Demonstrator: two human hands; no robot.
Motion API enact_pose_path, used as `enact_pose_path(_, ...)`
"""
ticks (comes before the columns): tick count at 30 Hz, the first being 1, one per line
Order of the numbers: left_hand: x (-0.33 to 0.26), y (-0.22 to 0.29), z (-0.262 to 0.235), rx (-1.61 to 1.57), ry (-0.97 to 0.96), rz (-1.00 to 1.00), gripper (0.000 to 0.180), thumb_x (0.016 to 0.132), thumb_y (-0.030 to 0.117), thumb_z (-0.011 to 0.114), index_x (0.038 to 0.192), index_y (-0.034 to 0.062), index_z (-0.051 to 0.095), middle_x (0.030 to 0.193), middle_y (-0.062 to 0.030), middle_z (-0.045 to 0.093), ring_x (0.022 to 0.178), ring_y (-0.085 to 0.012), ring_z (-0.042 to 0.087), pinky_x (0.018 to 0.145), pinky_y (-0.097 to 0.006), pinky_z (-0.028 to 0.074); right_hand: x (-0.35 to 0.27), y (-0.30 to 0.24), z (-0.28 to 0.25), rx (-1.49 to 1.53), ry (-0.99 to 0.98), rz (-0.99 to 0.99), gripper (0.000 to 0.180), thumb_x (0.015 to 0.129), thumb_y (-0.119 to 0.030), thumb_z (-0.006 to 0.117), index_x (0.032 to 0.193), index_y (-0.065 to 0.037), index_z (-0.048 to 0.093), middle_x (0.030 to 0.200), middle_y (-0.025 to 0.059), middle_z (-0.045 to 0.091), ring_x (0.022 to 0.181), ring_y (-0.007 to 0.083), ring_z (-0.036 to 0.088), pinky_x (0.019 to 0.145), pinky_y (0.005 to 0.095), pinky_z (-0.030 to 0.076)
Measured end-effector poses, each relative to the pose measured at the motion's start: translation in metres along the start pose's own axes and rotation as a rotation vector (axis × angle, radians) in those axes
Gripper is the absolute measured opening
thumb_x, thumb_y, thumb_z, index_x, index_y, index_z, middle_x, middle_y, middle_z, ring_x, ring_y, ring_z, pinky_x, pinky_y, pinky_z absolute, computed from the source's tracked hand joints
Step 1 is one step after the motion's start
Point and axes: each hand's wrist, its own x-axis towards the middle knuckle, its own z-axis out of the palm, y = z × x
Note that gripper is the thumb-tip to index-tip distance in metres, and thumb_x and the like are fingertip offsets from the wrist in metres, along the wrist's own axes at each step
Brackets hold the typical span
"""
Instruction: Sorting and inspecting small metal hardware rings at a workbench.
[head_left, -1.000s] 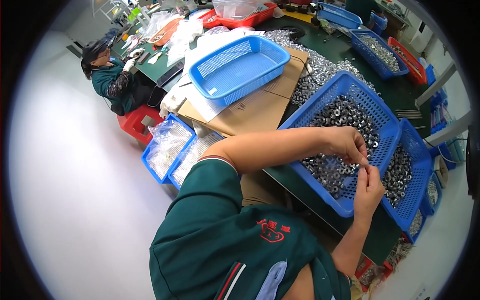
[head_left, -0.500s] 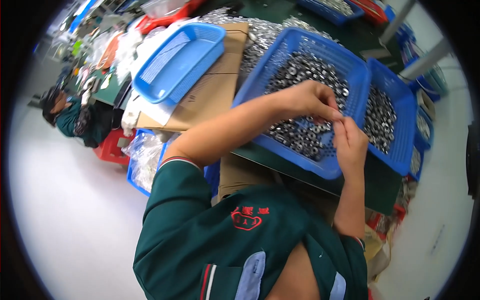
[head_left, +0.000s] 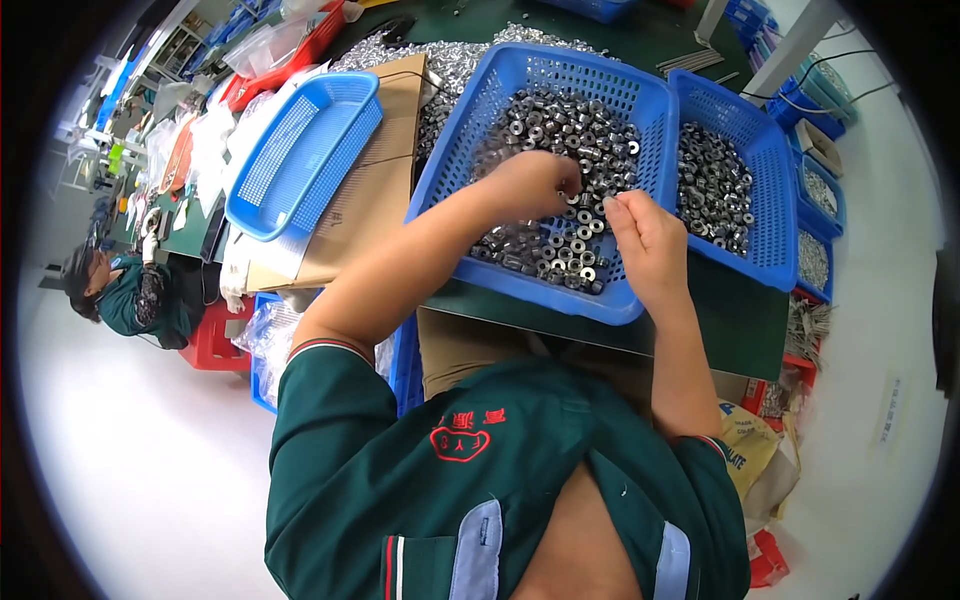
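Both hands (head_left: 600, 215) over nut-filled basket (head_left: 455, 165)

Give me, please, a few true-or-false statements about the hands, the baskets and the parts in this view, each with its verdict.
1. Both hands are over the basket of metal parts. True: the left hand and right hand are above it.
2. The basket under the hands is red. False: it is blue.
3. The basket on the cardboard box is full of parts. False: that light blue basket is empty.
4. A second basket with parts sits right of the first. True.
5. The right hand grips a screwdriver. False: no tool shows; its fingertips pinch together, and any small part between them is too small to tell.
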Motion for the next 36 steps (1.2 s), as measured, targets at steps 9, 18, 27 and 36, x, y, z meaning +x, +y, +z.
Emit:
enact_pose_path(9, -0.001, -0.002, 0.026, 0.541, 0.023, 0.157, 0.016, 0.071, 0.007, 0.064, 0.086, 0.0095, 0.065, 0.095, -0.0093, 0.062, 0.094, -0.0290, 0.061, 0.079, -0.039, 0.050, 0.002, 0.003, 0.001, -0.013, 0.025, -0.094, 0.019, 0.089, -0.018, 0.061, 0.077, -0.004, 0.058, 0.057, 0.0111, 0.055, 0.053, 0.0289, 0.055, 0.051, 0.0384, 0.041)
enact_pose_path(18, 0.005, 0.004, 0.007, 0.214, -0.091, 0.027, 0.017, 0.076, 0.016, 0.065, 0.085, 0.0017, 0.065, 0.081, -0.0122, 0.067, 0.081, -0.0261, 0.067, 0.069, -0.036, 0.052, 0.002, 0.006, -0.001, -0.021, 0.031, -0.117, 0.020, 0.089, -0.019, 0.059, 0.076, -0.005, 0.057, 0.058, 0.0116, 0.056, 0.055, 0.0302, 0.057, 0.052, 0.0397, 0.041)
enact_pose_path(27, -0.009, 0.021, -0.031, -1.434, -0.329, -0.081, 0.023, 0.093, 0.006, 0.050, 0.114, 0.0001, 0.055, 0.087, -0.0095, 0.062, 0.064, -0.0094, 0.047, 0.058, -0.022, 0.037, -0.003, 0.000, -0.003, 0.159, 0.074, 0.018, 0.015, 0.090, -0.015, 0.060, 0.081, -0.003, 0.058, 0.058, 0.0086, 0.053, 0.051, 0.0201, 0.052, 0.049, 0.0314, 0.039)
enact_pose_path(36, -0.012, 0.019, -0.028, -1.474, -0.372, -0.033, 0.027, 0.091, 0.014, 0.057, 0.113, -0.0025, 0.057, 0.092, -0.0083, 0.063, 0.072, -0.0094, 0.054, 0.061, -0.021, 0.040, 0.001, -0.001, -0.001, 0.138, 0.094, -0.032, 0.011, 0.089, -0.012, 0.060, 0.086, -0.002, 0.059, 0.066, 0.0098, 0.058, 0.058, 0.0221, 0.056, 0.054, 0.0322, 0.043)
